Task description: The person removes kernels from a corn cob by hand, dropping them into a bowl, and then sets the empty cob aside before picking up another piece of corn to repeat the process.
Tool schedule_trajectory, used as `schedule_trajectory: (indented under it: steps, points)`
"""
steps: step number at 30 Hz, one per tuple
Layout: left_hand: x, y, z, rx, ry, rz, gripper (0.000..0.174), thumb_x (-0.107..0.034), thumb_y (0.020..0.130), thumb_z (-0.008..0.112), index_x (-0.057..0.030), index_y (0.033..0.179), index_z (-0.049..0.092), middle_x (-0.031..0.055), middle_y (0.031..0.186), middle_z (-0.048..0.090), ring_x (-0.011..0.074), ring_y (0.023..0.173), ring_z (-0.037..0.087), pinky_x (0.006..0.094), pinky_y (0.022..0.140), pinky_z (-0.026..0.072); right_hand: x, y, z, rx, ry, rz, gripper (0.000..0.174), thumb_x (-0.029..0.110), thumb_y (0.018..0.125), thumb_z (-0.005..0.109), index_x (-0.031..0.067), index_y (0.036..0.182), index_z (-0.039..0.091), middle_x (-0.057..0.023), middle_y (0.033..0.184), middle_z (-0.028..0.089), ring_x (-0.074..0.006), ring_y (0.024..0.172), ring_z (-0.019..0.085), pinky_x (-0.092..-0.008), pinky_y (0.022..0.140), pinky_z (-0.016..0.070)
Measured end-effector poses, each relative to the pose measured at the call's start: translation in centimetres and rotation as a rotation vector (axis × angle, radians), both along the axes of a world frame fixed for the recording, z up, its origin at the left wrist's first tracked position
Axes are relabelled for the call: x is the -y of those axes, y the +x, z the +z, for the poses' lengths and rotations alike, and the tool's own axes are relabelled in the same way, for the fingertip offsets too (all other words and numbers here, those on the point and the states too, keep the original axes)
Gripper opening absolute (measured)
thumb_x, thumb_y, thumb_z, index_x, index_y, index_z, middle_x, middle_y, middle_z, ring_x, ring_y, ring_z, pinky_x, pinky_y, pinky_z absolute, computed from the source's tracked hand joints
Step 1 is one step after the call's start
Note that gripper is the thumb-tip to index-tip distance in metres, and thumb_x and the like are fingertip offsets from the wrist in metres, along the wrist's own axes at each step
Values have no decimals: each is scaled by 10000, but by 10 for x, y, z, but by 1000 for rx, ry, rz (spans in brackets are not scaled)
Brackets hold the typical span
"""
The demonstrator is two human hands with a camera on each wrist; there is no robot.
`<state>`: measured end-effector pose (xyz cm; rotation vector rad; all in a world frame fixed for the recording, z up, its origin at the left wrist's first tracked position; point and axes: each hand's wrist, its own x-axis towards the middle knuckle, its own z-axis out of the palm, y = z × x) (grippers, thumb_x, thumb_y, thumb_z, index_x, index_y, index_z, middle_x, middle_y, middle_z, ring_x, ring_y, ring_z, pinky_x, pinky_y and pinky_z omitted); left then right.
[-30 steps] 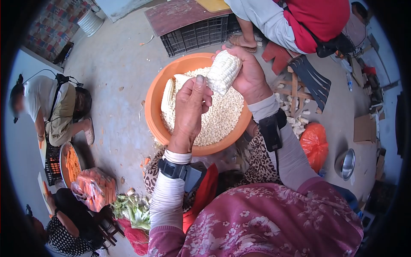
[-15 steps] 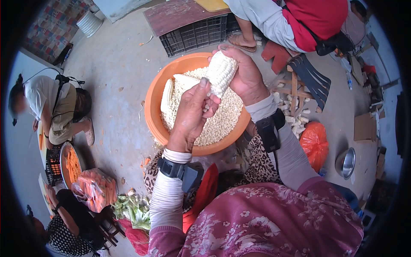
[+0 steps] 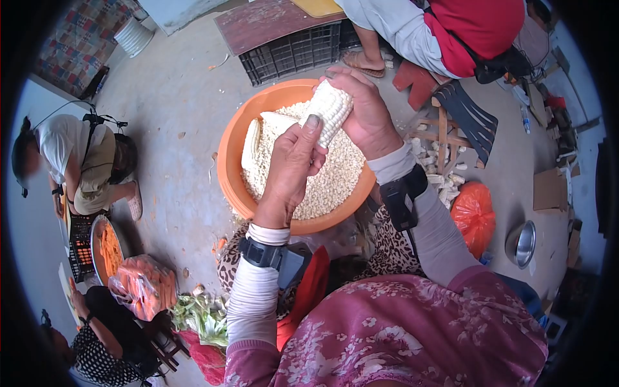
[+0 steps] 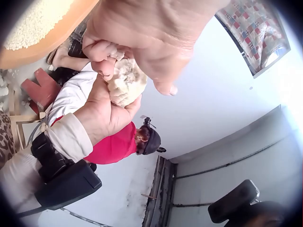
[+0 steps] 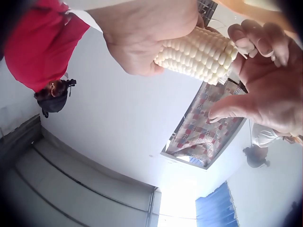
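In the head view my right hand (image 3: 369, 117) grips a white corn cob (image 3: 330, 111), which slants over an orange basin (image 3: 231, 155) of loose kernels (image 3: 325, 184). My left hand (image 3: 288, 169) is at the cob's lower end. The right wrist view has the left hand's (image 5: 272, 82) fingers curled with a few kernels (image 5: 252, 51) at them, its thumb apart from the cob (image 5: 199, 54). Kernels (image 4: 115, 51) also show by the left fingers in the left wrist view, beside the cob's end (image 4: 127, 81). More cobs (image 3: 252, 145) lie inside the basin's left side.
A black crate (image 3: 293, 55) stands beyond the basin. Stripped cobs (image 3: 445, 184) and an orange-red bag (image 3: 472, 216) lie at the right, near a metal bowl (image 3: 523, 245). Bagged carrots (image 3: 145, 287) and husks (image 3: 203, 319) are lower left. Other people sit around.
The cob and my right hand have shifted slightly left. My left hand dipped a little lower, then came back up against the cob's lower end. The person at left has moved their arms.
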<state>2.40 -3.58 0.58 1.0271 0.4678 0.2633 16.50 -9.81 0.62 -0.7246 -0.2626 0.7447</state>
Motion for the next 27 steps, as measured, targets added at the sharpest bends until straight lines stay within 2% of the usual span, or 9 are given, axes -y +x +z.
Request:
schedule_trajectory:
  steps: [6,8,9,11,12,14,18,23,27]
  points:
    - [-6,-3,-1,17,112,-37,322,-363,935,515,-47,881,546,17,654,555,44,517,474,160,432,325,-1,6,-6,-80,60,69,182,59,791,596,-16,953,561,-100,844,592,-206,794,598,-324,745,498]
    - [-6,-4,0,81,96,-73,319,-348,942,503,-32,908,537,33,671,559,60,527,480,174,427,338,2,5,1,-278,67,173,179,68,795,591,-16,951,559,-111,848,595,-214,778,601,-339,744,502]
    - [-5,-4,0,82,96,-73,319,-348,942,503,-32,908,537,33,671,559,60,527,480,174,427,338,3,5,3,-277,67,172,179,68,795,591,-16,951,559,-111,848,595,-214,778,601,-339,744,502]
    - [-4,-2,-2,145,-143,-30,358,-369,946,486,-14,976,520,53,697,560,74,538,495,171,427,337,3,6,5,-273,67,134,189,69,797,586,-16,963,552,-125,861,597,-226,771,604,-351,751,505]
    - [-6,-2,-1,144,-141,-30,358,-369,946,486,-14,976,520,53,697,560,74,538,495,171,427,337,2,6,3,-273,69,135,189,69,797,586,-16,963,552,-125,861,597,-226,771,604,-351,751,505]
    - [-8,-2,2,130,-309,-91,413,-410,948,462,-12,1051,498,74,726,567,92,544,513,169,416,336,0,7,-3,-132,94,106,200,60,796,589,-15,976,546,-117,871,597,-222,770,603,-343,745,509]
    - [-6,0,-2,87,-320,-100,458,-448,949,434,-13,1079,497,84,735,571,96,540,519,163,402,326,3,-1,7,-29,43,51,214,49,795,601,-10,992,542,-102,879,596,-200,770,601,-321,728,511]
    - [-4,2,-2,68,-125,-76,392,-421,933,489,-34,982,528,56,683,566,74,517,486,161,399,311,-3,0,-1,35,26,-13,193,88,825,634,-5,965,541,-52,841,577,-133,744,578,-270,669,494]
    - [1,3,-7,11,36,-47,339,-393,929,514,-57,893,541,28,661,558,62,511,468,164,414,314,-1,1,-3,2,3,23,161,103,835,638,2,925,551,-31,814,567,-117,724,569,-263,652,487]
